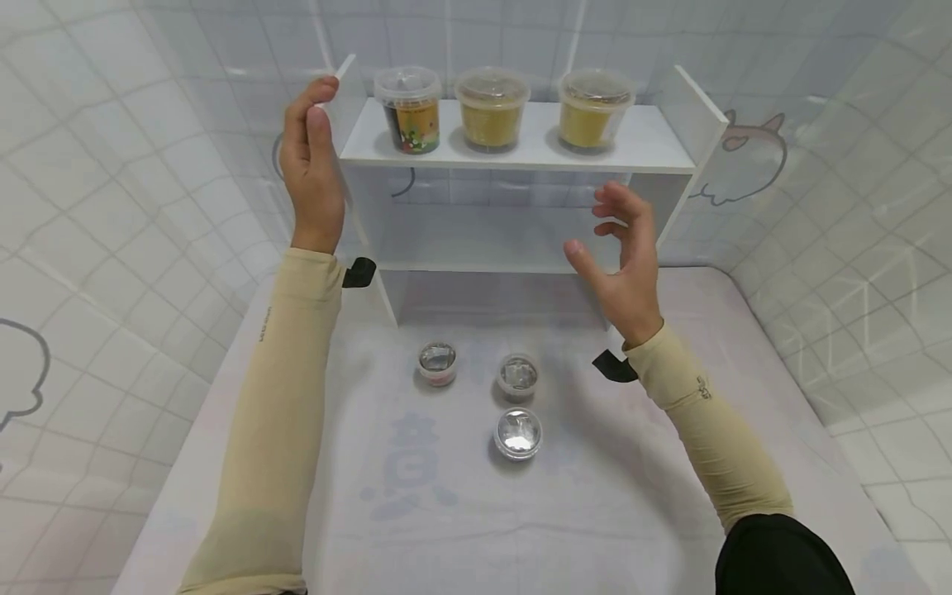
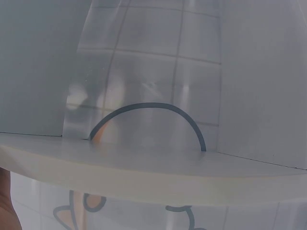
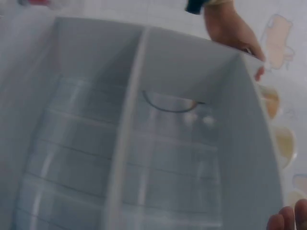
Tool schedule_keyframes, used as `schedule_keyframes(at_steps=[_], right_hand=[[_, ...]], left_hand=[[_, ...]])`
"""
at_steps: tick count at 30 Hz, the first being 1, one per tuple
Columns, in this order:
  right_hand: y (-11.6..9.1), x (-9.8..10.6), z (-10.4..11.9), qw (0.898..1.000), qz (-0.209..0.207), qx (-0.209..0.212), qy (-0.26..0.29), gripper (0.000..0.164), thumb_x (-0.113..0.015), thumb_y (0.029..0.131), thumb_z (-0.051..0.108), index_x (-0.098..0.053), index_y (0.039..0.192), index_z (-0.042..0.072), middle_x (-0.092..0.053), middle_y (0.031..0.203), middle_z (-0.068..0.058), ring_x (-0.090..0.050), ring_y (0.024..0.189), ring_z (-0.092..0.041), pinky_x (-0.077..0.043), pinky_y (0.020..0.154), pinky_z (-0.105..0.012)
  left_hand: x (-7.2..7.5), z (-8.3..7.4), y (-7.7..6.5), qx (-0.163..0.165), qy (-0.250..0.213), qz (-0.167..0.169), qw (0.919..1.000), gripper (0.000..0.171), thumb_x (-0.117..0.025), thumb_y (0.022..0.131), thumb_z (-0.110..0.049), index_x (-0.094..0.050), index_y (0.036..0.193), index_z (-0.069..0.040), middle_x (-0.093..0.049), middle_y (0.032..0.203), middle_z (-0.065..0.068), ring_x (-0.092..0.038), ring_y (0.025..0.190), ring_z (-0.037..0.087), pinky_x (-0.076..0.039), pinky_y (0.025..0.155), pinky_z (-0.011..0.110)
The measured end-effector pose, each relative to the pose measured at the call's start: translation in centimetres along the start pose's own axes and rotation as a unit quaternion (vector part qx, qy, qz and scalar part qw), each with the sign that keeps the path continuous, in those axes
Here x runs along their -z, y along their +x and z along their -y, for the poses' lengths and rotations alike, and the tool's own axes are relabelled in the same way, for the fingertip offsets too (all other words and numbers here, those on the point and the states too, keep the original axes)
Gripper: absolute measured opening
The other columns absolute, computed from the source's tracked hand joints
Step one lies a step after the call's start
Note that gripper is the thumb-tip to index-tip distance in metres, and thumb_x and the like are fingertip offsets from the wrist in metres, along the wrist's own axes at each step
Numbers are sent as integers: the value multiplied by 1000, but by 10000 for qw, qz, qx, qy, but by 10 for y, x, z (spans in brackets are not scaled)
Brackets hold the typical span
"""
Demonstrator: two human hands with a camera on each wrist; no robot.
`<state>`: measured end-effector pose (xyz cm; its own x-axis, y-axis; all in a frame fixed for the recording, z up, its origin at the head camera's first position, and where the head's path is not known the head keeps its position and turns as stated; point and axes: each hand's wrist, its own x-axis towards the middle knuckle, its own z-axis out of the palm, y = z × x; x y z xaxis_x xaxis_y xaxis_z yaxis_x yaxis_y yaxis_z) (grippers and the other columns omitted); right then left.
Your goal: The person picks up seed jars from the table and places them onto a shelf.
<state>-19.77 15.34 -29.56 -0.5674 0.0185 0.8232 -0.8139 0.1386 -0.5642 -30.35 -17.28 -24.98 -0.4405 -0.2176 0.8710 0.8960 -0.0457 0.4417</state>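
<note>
A white shelf (image 1: 513, 273) stands at the back of the table, with two tiers and raised side panels. My left hand (image 1: 316, 173) grips its left side panel near the top; in the right wrist view the left hand (image 3: 235, 28) is at that outer side. My right hand (image 1: 628, 264) hovers in front of the right part of the shelf, fingers loosely bent, thumb apart, holding nothing. On the top tier stand a printed lidded cup (image 1: 416, 124) and two clear lidded cups with yellow contents, one central (image 1: 491, 124), one right (image 1: 587, 124).
Three small silver-topped tubs lie on the white table in front of the shelf: one left (image 1: 437, 364), one near the middle (image 1: 517, 376) and one closest to me (image 1: 518, 434). Tile-patterned sheeting (image 1: 111, 198) surrounds the table.
</note>
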Motion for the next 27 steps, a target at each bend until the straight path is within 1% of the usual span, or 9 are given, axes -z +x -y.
schedule_keyframes(at_steps=[2, 4, 9, 12, 14, 18, 21, 23, 27], right_hand=[[-8, 4, -4, 9998, 169, -83, -20, 60, -68, 85, 0, -42, 137, -17, -44, 132, -40, -47, 115, -42, -42, 93, -41], [-16, 7, -8, 9993, 299, -229, -5, 60, -68, 86, -4, -41, 138, -17, -44, 133, -39, -45, 116, -46, -42, 94, -42], [-36, 11, -19, 9964, 646, -548, 15, 62, -69, 84, -12, -40, 138, -18, -44, 135, -36, -45, 118, -49, -43, 95, -46], [-49, 10, -24, 9927, 983, -695, -74, 64, -70, 82, -16, -40, 139, -17, -44, 135, -37, -45, 118, -51, -43, 94, -53], [-57, 8, -28, 9887, 1237, -840, -99, 65, -71, 82, -17, -41, 140, -15, -45, 135, -35, -46, 118, -50, -42, 94, -58], [-73, 7, -38, 9773, 1723, -1222, -134, 68, -74, 82, -14, -42, 142, -11, -47, 137, -30, -48, 119, -46, -43, 95, -63], [-84, 6, -44, 9694, 1959, -1467, -179, 70, -77, 82, -11, -42, 142, -11, -47, 139, -26, -49, 121, -45, -44, 97, -62], [-90, 4, -48, 9653, 2078, -1570, -210, 71, -79, 82, -9, -42, 142, -10, -47, 139, -27, -48, 121, -47, -44, 98, -62], [-109, 2, -70, 9564, 2324, -1756, -221, 77, -81, 82, -6, -41, 147, -4, -46, 143, -22, -48, 125, -43, -44, 102, -60]], left_hand=[[0, 0, 0, -13, -16, 1, 10000, 35, -31, 105, 11, -62, 118, 1, -61, 130, 15, -49, 133, 24, -30, 120, 36], [-1, 1, 0, -34, 38, -21, 10000, 35, -31, 105, 11, -62, 118, 1, -61, 130, 15, -49, 133, 24, -30, 120, 36], [-1, 1, 0, -39, 104, -46, 9999, 35, -32, 105, 11, -63, 118, 1, -61, 130, 16, -50, 133, 24, -30, 120, 37], [-1, 2, 0, -42, 98, -51, 9999, 35, -32, 105, 11, -63, 118, 1, -61, 130, 16, -50, 133, 23, -30, 120, 37], [-1, 2, 0, -42, 97, -50, 9999, 35, -32, 105, 11, -63, 117, 2, -61, 130, 16, -49, 133, 23, -30, 120, 37], [-2, 3, -1, -39, 40, -48, 10000, 35, -31, 105, 11, -63, 117, 2, -61, 130, 17, -50, 133, 24, -30, 120, 37], [-2, 3, -1, -27, 34, -63, 10000, 35, -31, 105, 11, -63, 117, 2, -61, 130, 16, -50, 132, 24, -30, 120, 37], [-2, 2, -1, -22, 49, -86, 9999, 35, -31, 105, 12, -63, 117, 2, -62, 130, 16, -50, 132, 24, -31, 120, 37], [-1, 2, -1, -23, 107, -104, 9999, 36, -31, 105, 12, -63, 117, 2, -62, 129, 15, -50, 132, 24, -31, 119, 37]])
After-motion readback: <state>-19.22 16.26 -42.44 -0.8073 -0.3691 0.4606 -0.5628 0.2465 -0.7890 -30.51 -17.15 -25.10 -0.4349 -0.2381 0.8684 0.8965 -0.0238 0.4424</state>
